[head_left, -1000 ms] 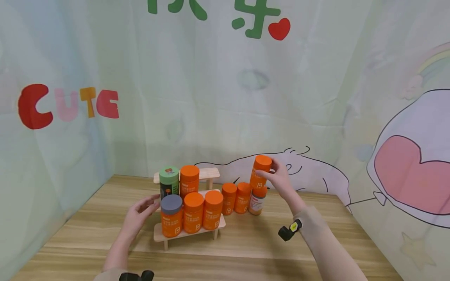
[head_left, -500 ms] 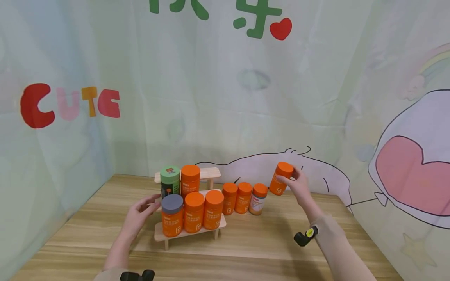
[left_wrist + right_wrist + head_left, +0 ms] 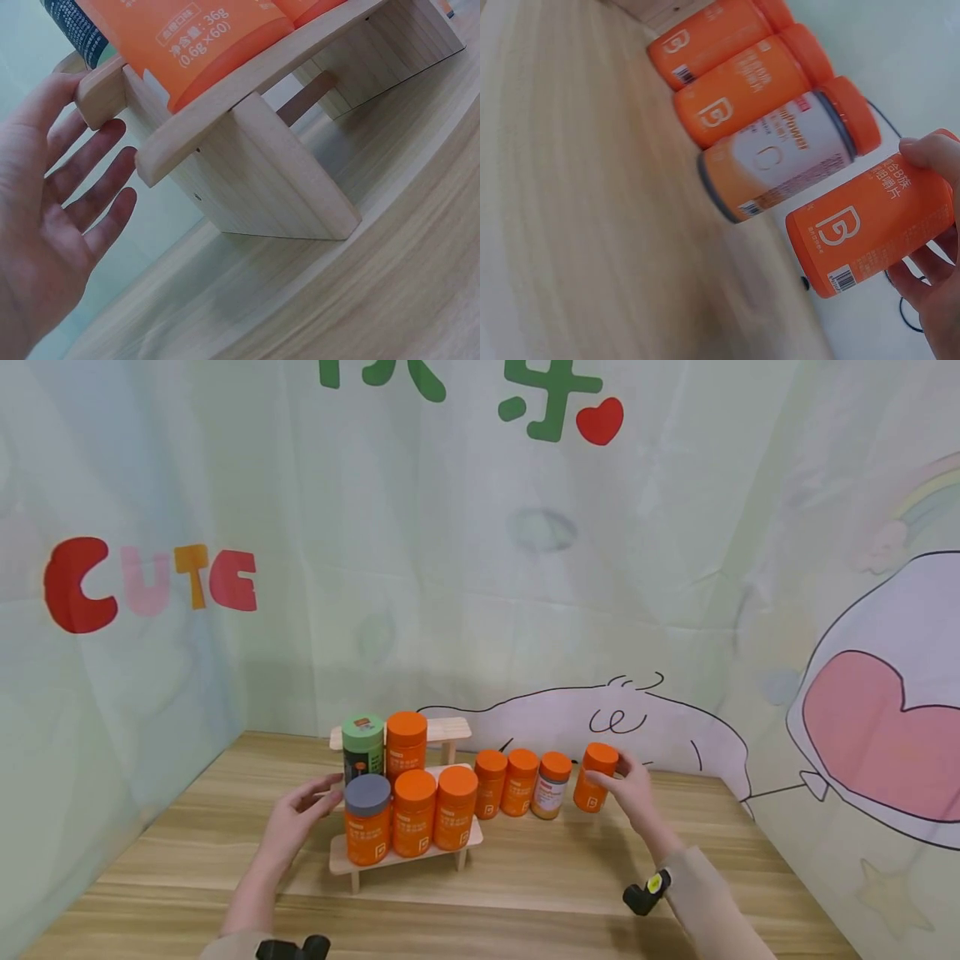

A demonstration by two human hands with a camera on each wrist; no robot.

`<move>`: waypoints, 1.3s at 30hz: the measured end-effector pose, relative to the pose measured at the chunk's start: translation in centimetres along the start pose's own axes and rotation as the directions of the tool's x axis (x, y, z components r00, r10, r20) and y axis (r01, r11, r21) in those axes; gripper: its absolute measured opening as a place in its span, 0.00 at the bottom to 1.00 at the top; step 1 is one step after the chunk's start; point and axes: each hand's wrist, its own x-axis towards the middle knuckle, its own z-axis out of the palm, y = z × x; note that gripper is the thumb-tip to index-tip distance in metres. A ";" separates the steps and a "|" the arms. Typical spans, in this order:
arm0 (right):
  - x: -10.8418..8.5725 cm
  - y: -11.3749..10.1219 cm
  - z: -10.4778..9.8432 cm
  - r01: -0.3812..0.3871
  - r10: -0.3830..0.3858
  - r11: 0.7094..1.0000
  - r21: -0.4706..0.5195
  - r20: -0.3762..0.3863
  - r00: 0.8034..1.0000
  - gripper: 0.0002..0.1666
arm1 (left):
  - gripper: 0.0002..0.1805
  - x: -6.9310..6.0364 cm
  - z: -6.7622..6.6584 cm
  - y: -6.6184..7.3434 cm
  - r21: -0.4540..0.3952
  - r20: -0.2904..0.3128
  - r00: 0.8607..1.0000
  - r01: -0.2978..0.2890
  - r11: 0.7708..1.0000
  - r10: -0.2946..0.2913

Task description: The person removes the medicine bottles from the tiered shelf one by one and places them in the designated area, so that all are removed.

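I count one wooden rack, seven orange-lidded jars, one grey-lidded jar and one green-lidded jar.

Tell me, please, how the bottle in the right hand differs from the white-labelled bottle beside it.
Colour: the held bottle is orange all over, while the white-labelled bottle has a largely white front.
Mark: the held bottle shows a white B-like logo; the white-labelled bottle shows a large C.
Support: the right hand grips the held bottle, whereas the white-labelled bottle stands untouched on the table.
Both are orange-capped.
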 end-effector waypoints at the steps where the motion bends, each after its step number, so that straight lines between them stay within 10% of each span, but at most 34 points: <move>1: -0.2 0.3 0.2 -0.001 0.001 1.000 -0.009 0.001 1.000 0.39 | 0.29 0.0 0.0 0.0 0.002 0.000 1.000 -0.002 1.000 0.002; 19: -1.0 3.9 2.2 0.188 -0.188 0.982 -0.001 -0.090 0.978 0.36 | 0.30 -0.1 0.0 0.0 0.010 -0.001 1.000 0.001 1.000 -0.001; 27: -1.4 2.5 2.3 0.053 -0.052 0.998 0.022 -0.038 0.998 0.33 | 0.30 -0.1 -0.1 -0.2 0.020 0.001 1.000 0.011 1.000 -0.012; 39: -1.1 3.4 2.7 0.075 -0.070 0.995 0.073 -0.070 0.995 0.33 | 0.29 -0.1 -0.1 0.2 0.000 -0.003 1.000 0.025 1.000 -0.025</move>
